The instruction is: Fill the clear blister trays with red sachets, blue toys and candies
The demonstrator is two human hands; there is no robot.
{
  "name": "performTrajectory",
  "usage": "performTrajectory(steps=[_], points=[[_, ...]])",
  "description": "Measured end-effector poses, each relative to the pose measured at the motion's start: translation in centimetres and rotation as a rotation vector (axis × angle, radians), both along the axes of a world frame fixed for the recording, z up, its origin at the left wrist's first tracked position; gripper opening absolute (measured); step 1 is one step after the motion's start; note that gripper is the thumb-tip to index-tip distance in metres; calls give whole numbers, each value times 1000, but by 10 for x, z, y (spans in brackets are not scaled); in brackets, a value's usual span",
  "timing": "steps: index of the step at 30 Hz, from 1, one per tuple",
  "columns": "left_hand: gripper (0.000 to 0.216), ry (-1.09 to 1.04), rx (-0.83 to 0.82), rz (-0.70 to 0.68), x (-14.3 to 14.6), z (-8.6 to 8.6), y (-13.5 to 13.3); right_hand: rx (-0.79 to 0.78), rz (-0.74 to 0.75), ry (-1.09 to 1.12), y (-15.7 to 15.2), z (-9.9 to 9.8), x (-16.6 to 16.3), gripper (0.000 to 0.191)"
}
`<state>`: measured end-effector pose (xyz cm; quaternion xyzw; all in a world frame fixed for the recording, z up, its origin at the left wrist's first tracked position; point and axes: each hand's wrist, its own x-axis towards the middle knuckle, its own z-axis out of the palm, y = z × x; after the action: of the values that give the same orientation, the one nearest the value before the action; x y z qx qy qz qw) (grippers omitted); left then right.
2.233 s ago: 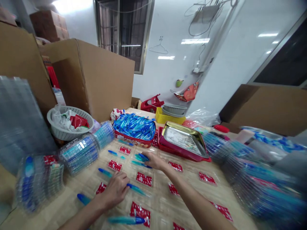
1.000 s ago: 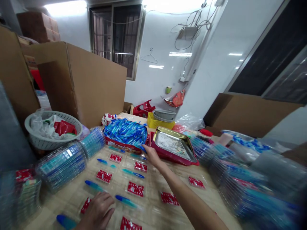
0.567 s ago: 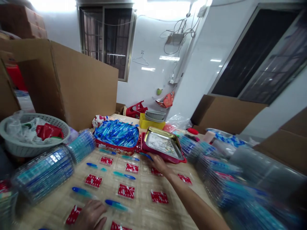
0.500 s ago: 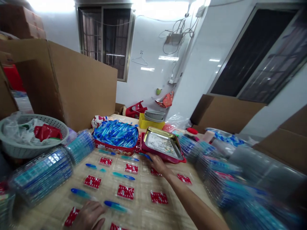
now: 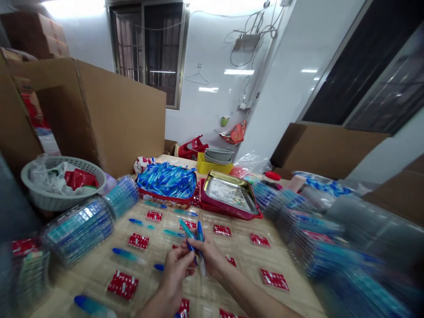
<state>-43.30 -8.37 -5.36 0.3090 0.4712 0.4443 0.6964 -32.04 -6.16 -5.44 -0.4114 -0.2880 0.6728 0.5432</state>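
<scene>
My left hand (image 5: 176,268) and my right hand (image 5: 210,256) meet above the middle of the table, both closed on blue pens (image 5: 194,239) held upright between them. Under them lies a clear blister sheet (image 5: 155,247) with red cards (image 5: 138,240) and single blue pens (image 5: 127,255) in its pockets. A red tray heaped with blue pens (image 5: 167,182) stands behind the sheet. Beside it sits a shallow metal tray (image 5: 230,193) on a red base.
A white basket (image 5: 62,182) with crumpled wrappers stands at the left. Stacks of filled clear packs (image 5: 84,223) lie left, and more packs (image 5: 318,238) pile up at the right. Large cardboard boxes (image 5: 109,110) rise behind, with a yellow basket (image 5: 212,165) farther back.
My right hand has drawn back from the metal tray's edge to the middle. My left hand has lifted off the sheet to join it, and both now hold pens.
</scene>
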Motion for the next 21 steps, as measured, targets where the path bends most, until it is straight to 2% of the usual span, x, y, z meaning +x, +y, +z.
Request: performTrajectory(steps=[4, 9, 11, 14, 19, 21], points=[[40, 19, -36, -28, 12, -10, -2, 41, -6, 21, -15, -6, -1, 39], [33, -30, 2, -80, 9, -5, -9, -102, 88, 134, -16, -10, 11, 35], [32, -22, 1, -74, 5, -3, -11, -114, 137, 132, -14, -12, 19, 32], [34, 2, -42, -48, -6, -4, -15, 11, 128, -153, -8, -20, 34, 30], [38, -6, -81, -48, -35, -10, -23, 298, 58, -1083, 16, -30, 78, 20], [41, -6, -97, -24, -47, -11, -27, 379, 30, -1349, 31, -29, 98, 18]])
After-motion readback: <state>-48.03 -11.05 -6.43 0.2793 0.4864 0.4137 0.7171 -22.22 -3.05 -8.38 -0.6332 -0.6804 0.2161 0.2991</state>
